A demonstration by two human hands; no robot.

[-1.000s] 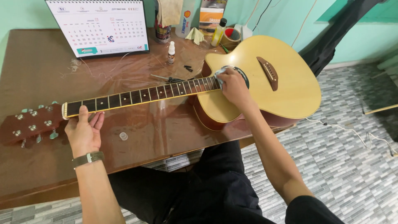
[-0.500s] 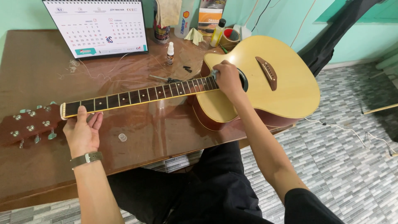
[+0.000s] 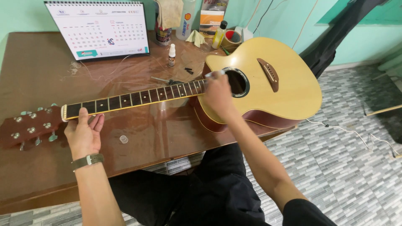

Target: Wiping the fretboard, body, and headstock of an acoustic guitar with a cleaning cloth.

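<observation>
both hands are on a guitar lying flat across the brown bench through the middle of the frame: the left hand grips the neck at the nut end in the lower left, and the right hand pinches a small pale thing at the sound hole; what it is i cannot tell. a desk calendar stands at the upper left, with a small bottle right of it.

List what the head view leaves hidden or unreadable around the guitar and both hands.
- Right hand: its fingertips and grip face away; the pale item at its tip is too small to identify.
- Left hand: its thumb is hidden under the guitar neck.
- Guitar body: the near side is hidden by the right forearm.
</observation>
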